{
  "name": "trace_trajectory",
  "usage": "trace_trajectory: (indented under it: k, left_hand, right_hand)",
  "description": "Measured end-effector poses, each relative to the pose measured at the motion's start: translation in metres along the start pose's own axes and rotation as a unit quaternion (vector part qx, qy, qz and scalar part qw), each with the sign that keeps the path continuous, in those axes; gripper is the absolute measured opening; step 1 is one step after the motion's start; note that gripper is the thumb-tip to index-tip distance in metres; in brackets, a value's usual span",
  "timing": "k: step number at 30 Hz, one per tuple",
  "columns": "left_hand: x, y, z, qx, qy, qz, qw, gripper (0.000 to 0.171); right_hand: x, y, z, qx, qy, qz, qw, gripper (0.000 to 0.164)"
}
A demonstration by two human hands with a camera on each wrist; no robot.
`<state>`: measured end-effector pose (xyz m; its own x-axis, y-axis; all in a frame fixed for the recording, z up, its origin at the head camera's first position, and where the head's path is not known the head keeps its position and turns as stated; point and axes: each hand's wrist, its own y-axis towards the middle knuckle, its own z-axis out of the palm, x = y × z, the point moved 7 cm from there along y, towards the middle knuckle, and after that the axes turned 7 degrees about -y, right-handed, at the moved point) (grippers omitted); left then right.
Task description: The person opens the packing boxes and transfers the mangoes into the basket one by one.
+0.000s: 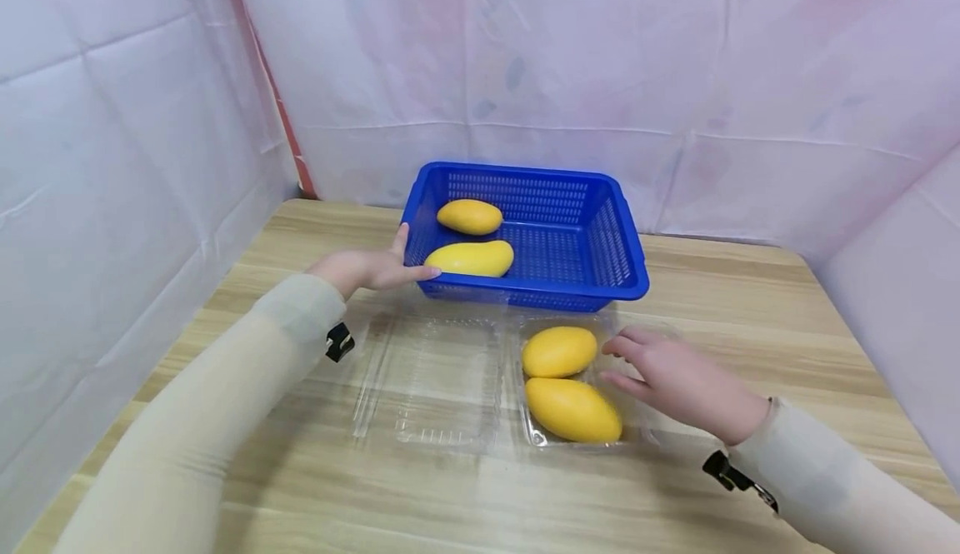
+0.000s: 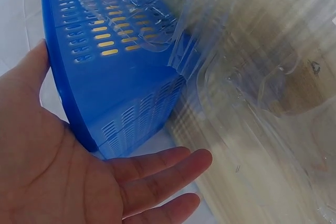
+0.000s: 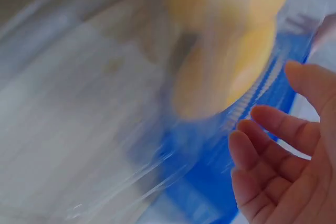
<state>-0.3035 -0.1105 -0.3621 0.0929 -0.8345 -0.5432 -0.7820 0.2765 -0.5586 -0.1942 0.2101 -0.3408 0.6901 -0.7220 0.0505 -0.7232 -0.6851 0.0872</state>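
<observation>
Two yellow mangoes [image 1: 573, 410] lie one in front of the other in the right half of a clear plastic clamshell box [image 1: 450, 387], whose left half lies unfolded. Just right of them is my right hand [image 1: 675, 379], fingers loosely bent and holding nothing; the right wrist view is blurred. A blue plastic basket [image 1: 633, 262] stands behind the box with two more mangoes [image 1: 470, 217] at its left side. My left hand [image 1: 367, 269] is spread at the basket's front left corner. In the left wrist view its thumb [image 2: 34, 69] touches the rim while the other fingers extend past the corner.
The wooden table [image 1: 390, 512] carries everything. Pale patterned sheets [image 1: 570, 54] hang behind the basket and along both sides. The basket's back stands close to the rear sheet.
</observation>
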Motion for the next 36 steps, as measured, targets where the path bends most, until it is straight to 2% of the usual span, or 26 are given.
trace_trajectory:
  k: [2, 5, 12, 16, 24, 36]
  left_hand:
    - [0.002, -0.001, -0.001, -0.003, 0.001, -0.003, 1.0, 0.104]
    - [0.004, -0.001, -0.003, -0.006, 0.0, -0.002, 1.0, 0.104]
    - [0.003, -0.001, -0.002, -0.005, -0.001, 0.008, 1.0, 0.103]
    - [0.002, -0.001, -0.002, -0.007, 0.002, 0.009, 0.9999, 0.103]
    - [0.002, 0.001, 0.0, -0.006, -0.002, 0.014, 0.9999, 0.103]
    - [-0.001, -0.001, 0.001, -0.008, -0.008, 0.018, 0.9998, 0.103]
  right_hand:
    - [0.011, 0.003, -0.003, 0.001, 0.008, -0.006, 1.0, 0.029]
    - [0.025, 0.006, 0.0, 0.023, 0.01, -0.014, 1.0, 0.035]
    - [0.043, 0.007, 0.015, 0.051, -0.029, -0.003, 0.998, 0.048]
    - [0.046, 0.008, 0.02, 0.057, -0.019, 0.016, 0.998, 0.05]
    - [0.045, 0.008, 0.034, 0.089, 0.023, 0.05, 0.995, 0.066]
    - [0.046, 0.011, 0.036, 0.098, 0.037, 0.049, 0.993, 0.063]
